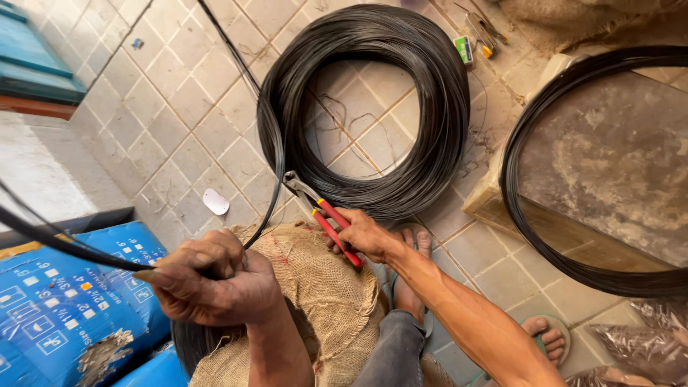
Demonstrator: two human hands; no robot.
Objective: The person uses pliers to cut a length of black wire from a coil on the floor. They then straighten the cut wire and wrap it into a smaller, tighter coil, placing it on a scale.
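Two hands: both closed, each on its own thing.
Wire bundle [86, 251]: dark strands gripped in the left hand [215, 283], running out toward the left edge.
Pliers [319, 211]: red-handled, clamped in the right hand [365, 233], jaws at a thin strand beside the coil.
Coil of wire [430, 107]: large black ring on the tiled floor [165, 107] (a second ring lies on a slab, right).
Burlap sack [322, 294]: beneath both hands.
Blue bags [64, 301]: lower left.
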